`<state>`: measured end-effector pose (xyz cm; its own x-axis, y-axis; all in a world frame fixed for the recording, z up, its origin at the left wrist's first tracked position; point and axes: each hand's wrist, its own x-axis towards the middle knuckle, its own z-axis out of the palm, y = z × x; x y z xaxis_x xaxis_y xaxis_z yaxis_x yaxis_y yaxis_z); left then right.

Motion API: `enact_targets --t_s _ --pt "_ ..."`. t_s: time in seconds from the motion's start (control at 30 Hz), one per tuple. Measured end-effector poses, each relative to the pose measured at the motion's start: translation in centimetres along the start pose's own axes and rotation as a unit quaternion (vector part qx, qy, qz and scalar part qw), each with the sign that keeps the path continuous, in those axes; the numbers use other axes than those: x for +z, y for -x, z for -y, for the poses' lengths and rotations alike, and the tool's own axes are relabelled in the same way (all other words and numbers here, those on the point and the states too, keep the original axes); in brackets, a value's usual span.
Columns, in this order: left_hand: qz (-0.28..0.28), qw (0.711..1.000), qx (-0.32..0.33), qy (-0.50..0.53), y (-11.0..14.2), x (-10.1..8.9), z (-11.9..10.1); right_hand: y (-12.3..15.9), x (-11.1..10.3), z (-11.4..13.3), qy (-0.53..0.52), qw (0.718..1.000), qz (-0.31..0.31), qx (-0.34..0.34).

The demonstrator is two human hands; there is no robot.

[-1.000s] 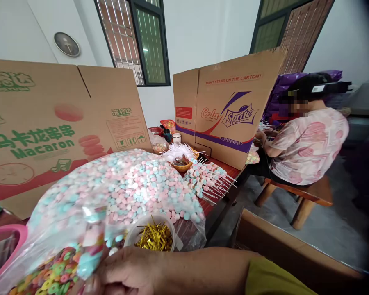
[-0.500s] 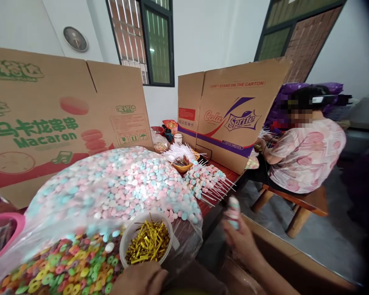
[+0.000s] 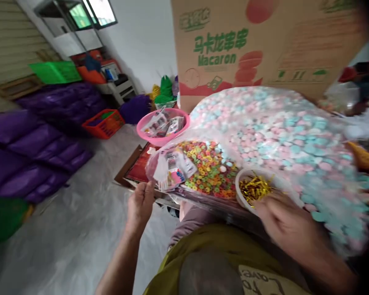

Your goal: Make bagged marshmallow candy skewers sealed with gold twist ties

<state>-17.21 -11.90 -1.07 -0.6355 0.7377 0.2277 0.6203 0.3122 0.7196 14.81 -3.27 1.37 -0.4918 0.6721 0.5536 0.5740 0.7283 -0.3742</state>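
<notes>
My left hand [image 3: 141,207] is at the table's near left edge, fingers pinched together beside a pile of clear printed packets [image 3: 172,170]; what lies between its fingertips I cannot make out. My right hand [image 3: 284,221], blurred, reaches over a white tub [image 3: 239,186] of gold twist ties [image 3: 254,189]. Its fingers are drawn together at the ties, and their tips are partly hidden. Between the hands lie colourful ring candies [image 3: 207,168] on clear plastic. Behind the tub spreads a big clear bag of pink, blue and white round candies [image 3: 264,135].
A pink basin [image 3: 162,141] with more packets stands at the table's far left corner. A Macaron carton [image 3: 221,78] rises behind the candies. Purple sacks [image 3: 39,151] and an orange crate [image 3: 104,125] are on the floor at left. An orange basket [image 3: 365,157] sits at right.
My view has swung left and down. The wrapped candy held over the carton at right is out of sight. My left hand now is by the packets, my right at the tub.
</notes>
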Motion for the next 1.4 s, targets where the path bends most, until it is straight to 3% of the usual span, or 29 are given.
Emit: enact_targets --t_s 0.07,0.17,0.27,0.37,0.43,0.5,0.57,0.63,0.7,0.73,0.77,0.83,0.87,0.93,1.0,1.1,1.17,1.23,1.3,1.4 --pt "0.020 0.999 0.009 -0.026 0.9 0.1 1.7 -4.0 3.2 1.9 0.063 0.991 0.079 -0.084" --pt "0.046 0.997 0.051 -0.046 1.1 1.0 2.8 -9.6 8.7 4.7 0.126 0.953 0.247 -0.120" --pt "0.063 0.993 0.090 -0.044 0.0 2.4 2.3 -13.2 14.1 6.1 0.133 0.944 0.275 -0.126" --pt "0.088 0.986 0.133 -0.047 -1.5 4.0 1.4 -14.3 18.3 5.6 0.135 0.942 0.281 -0.125" --pt "0.087 0.983 0.149 -0.055 -2.2 5.0 1.5 -14.5 20.0 4.9 0.136 0.939 0.289 -0.129" --pt "0.071 0.984 0.151 -0.064 -2.7 5.9 2.1 -14.7 20.3 4.3 0.137 0.938 0.289 -0.134" --pt "0.044 0.987 0.141 -0.066 -2.8 6.2 2.5 -15.1 19.2 3.9 0.136 0.941 0.279 -0.136" --pt "-0.036 0.986 0.146 -0.065 -2.6 5.5 2.0 -15.3 16.7 3.5 0.134 0.944 0.261 -0.153" --pt "-0.132 0.969 0.198 -0.064 -2.5 3.9 0.3 -14.8 13.3 2.9 0.132 0.940 0.224 -0.220" --pt "-0.150 0.956 0.245 -0.066 -2.5 3.1 -1.0 -14.3 11.6 2.5 0.132 0.931 0.202 -0.274" --pt "-0.119 0.946 0.295 -0.060 -2.7 2.5 -2.5 -13.6 9.8 2.0 0.130 0.919 0.178 -0.327" --pt "0.073 0.929 0.363 -0.031 -3.4 2.3 -5.3 -11.8 6.9 0.9 0.129 0.901 0.140 -0.390" --pt "0.178 0.913 0.366 -0.005 -3.8 2.9 -6.5 -10.9 5.8 0.2 0.132 0.901 0.129 -0.394" --pt "0.345 0.877 0.325 0.072 -4.6 5.8 -8.4 -9.1 4.5 -1.3 0.151 0.914 0.127 -0.355" --pt "0.420 0.856 0.254 0.161 -4.9 9.9 -9.5 -7.6 3.8 -3.2 0.174 0.932 0.144 -0.285" --pt "0.414 0.859 0.189 0.235 -4.6 15.8 -10.4 -6.1 3.0 -6.0 0.169 0.957 0.163 -0.169" --pt "0.407 0.861 0.174 0.251 -4.1 17.8 -11.0 -5.5 1.9 -7.5 0.116 0.982 0.116 -0.093" --pt "0.407 0.859 0.161 0.267 -3.7 17.9 -11.8 -5.3 0.7 -8.4 0.036 0.999 0.024 0.007" --pt "0.414 0.853 0.158 0.275 -3.5 16.7 -12.8 -5.3 -0.4 -8.7 -0.060 0.992 -0.019 0.109" --pt "0.456 0.834 0.183 0.250 -3.6 14.2 -14.6 -5.8 -0.6 -8.3 -0.218 0.954 0.069 0.192"
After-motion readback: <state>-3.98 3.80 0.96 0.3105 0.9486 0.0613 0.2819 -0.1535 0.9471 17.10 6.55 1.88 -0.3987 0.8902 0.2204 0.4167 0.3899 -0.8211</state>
